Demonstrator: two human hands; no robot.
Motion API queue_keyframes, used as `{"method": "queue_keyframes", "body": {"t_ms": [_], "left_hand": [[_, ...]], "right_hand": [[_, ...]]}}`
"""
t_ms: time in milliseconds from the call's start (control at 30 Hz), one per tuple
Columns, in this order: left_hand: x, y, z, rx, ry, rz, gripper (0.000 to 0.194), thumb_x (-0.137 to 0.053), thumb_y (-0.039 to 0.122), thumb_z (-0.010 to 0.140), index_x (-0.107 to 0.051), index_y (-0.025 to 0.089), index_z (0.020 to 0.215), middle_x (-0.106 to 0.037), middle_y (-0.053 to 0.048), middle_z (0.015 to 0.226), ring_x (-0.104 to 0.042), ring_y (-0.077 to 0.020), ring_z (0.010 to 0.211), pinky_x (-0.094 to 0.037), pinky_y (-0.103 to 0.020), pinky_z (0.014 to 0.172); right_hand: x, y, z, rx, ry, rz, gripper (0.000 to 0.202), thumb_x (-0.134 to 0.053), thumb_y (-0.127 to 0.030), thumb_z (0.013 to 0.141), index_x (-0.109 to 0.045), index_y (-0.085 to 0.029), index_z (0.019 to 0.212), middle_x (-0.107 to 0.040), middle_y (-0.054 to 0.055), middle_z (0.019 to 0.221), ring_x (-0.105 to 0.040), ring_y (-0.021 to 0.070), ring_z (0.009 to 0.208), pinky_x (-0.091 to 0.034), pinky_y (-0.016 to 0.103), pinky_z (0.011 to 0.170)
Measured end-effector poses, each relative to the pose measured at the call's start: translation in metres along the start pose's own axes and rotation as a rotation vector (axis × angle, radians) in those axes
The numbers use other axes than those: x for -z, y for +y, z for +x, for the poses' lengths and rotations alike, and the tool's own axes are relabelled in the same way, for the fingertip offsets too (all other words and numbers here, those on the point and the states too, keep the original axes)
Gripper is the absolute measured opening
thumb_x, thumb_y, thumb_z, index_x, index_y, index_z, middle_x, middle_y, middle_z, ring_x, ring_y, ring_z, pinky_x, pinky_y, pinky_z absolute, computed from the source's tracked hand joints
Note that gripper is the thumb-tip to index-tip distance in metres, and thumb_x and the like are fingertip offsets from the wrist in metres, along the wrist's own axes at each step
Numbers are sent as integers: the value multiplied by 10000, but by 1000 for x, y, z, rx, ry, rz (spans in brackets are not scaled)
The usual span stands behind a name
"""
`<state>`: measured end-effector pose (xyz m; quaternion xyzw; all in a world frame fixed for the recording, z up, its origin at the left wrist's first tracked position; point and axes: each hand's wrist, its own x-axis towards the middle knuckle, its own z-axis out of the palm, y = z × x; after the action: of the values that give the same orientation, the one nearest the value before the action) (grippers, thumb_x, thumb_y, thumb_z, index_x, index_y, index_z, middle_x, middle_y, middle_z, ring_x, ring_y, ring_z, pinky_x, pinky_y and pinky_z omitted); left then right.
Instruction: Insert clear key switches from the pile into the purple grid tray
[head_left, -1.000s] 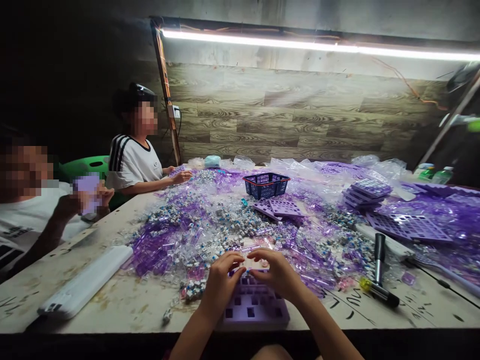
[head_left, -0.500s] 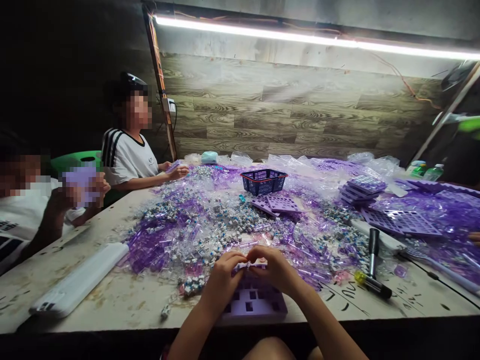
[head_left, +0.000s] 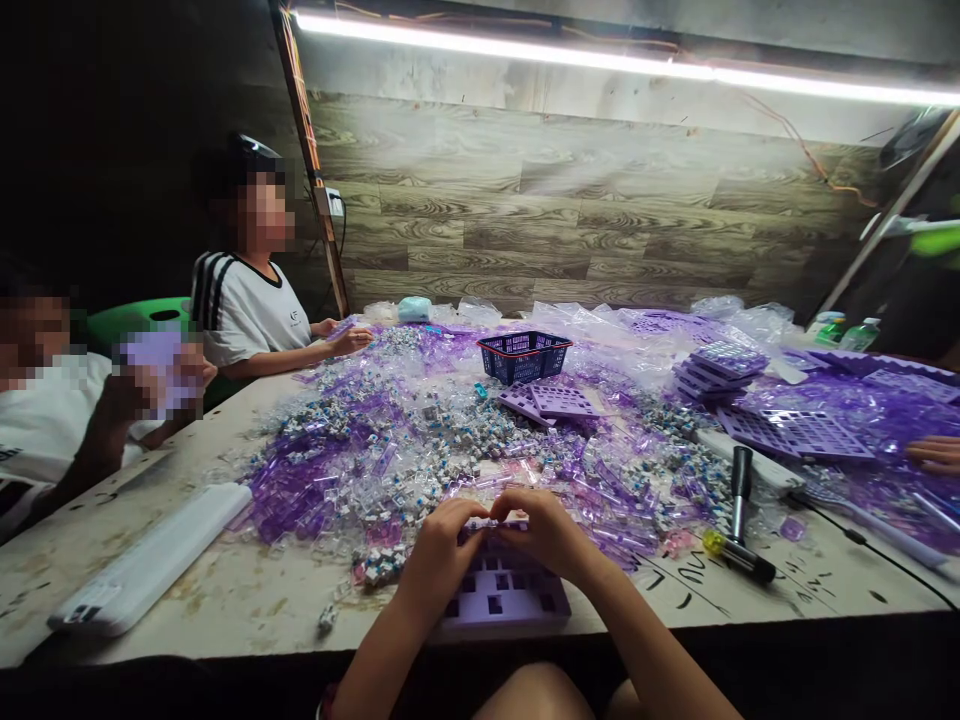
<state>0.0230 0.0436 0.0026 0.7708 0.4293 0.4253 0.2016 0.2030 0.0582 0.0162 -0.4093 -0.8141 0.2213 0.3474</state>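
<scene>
My left hand [head_left: 439,550] and my right hand [head_left: 551,540] meet over the far part of a purple keyboard plate [head_left: 514,608] with square cut-outs, lying at the table's front edge. Thumbs and fingertips of both are closed in a pinch, close together. Whatever sits between them is too small and covered to make out. Just beyond spread loose white-and-blue key switches [head_left: 442,455] and clear purple keycaps [head_left: 300,500]. A small cluster of switches [head_left: 382,565] lies left of my left hand.
A two-faced mallet [head_left: 740,500] lies right, near a white lamp bar [head_left: 750,465]. Another white bar [head_left: 154,560] lies left. Behind are a dark basket [head_left: 525,358], loose plates [head_left: 562,400] and stacked plates [head_left: 716,370]. Two co-workers sit left; another person's hand [head_left: 934,455] shows right.
The view has shifted slightly. My hands stay pinched together over the plate, with small finger movements. More of the other person's hand shows at the right edge.
</scene>
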Motion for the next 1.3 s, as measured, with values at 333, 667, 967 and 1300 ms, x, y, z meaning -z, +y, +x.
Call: {"method": "queue_keyframes", "body": {"t_ms": [333, 667, 967, 1300], "left_hand": [[0, 0, 0, 57, -22, -3, 212, -582, 86, 769, -641, 202, 936, -688, -34, 949, -631, -206, 915, -502, -350, 838], [1, 1, 0, 48, -16, -19, 202, -565, 109, 777, -636, 209, 938, -684, -29, 948, -628, -203, 917, -508, -357, 854], [2, 2, 1, 62, -43, -7, 196, -575, 111, 781, -644, 208, 937, -686, -38, 934, -631, -209, 906, -504, -348, 843], [5, 7, 5, 48, -131, 4, 218, -549, 95, 794, -604, 207, 973, -671, -40, 966, -615, -211, 925, -484, -336, 849]], "right_hand": [[0, -2, 1, 33, -12, 9, 215, -639, -1, 694, -696, -184, 792, -711, 14, 807, -655, 149, 759, -484, 248, 726], [1, 0, 1, 61, -1, 10, 215, -629, -9, 697, -692, -178, 814, -712, 32, 840, -656, 154, 769, -496, 263, 733], [-1, 2, 2, 77, -10, -2, 190, -632, -30, 725, -702, -180, 817, -714, 35, 825, -660, 144, 757, -498, 242, 705], [2, -10, 5, 54, -74, -129, 209, -627, -10, 734, -720, -196, 709, -696, 28, 768, -633, 126, 676, -459, 220, 648]]}}
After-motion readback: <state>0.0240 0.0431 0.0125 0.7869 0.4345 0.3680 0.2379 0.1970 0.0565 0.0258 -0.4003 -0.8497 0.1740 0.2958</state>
